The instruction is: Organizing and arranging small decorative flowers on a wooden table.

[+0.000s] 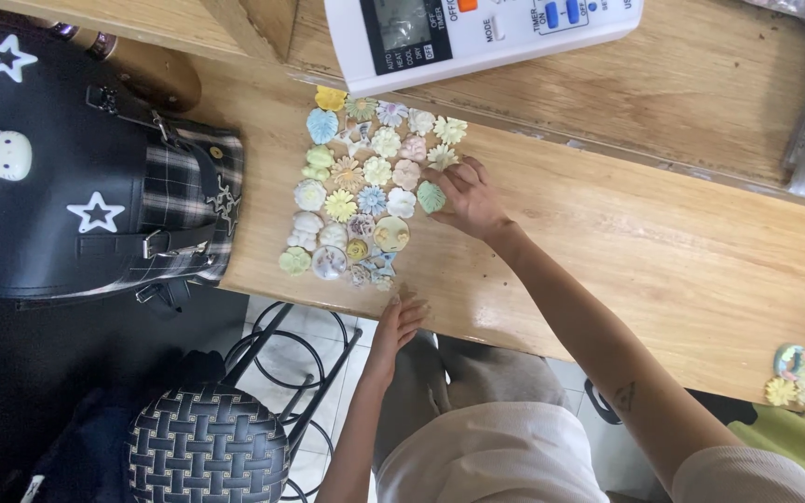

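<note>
While the person is sitting at the wooden table (663, 251), the right hand (470, 197) is resting on the right edge of a cluster of small pastel charms (365, 186), its fingers curled loosely and its fingertips touching a pale green leaf-shaped charm (431, 197); whether it is gripping that piece, I cannot tell. The left hand (395, 326) is lying at the table edge just below the cluster, fingers straight and holding nothing. A black bag with white stars (67, 177) is sitting left of the cluster, and a white remote control (477, 33) is lying above it.
</note>
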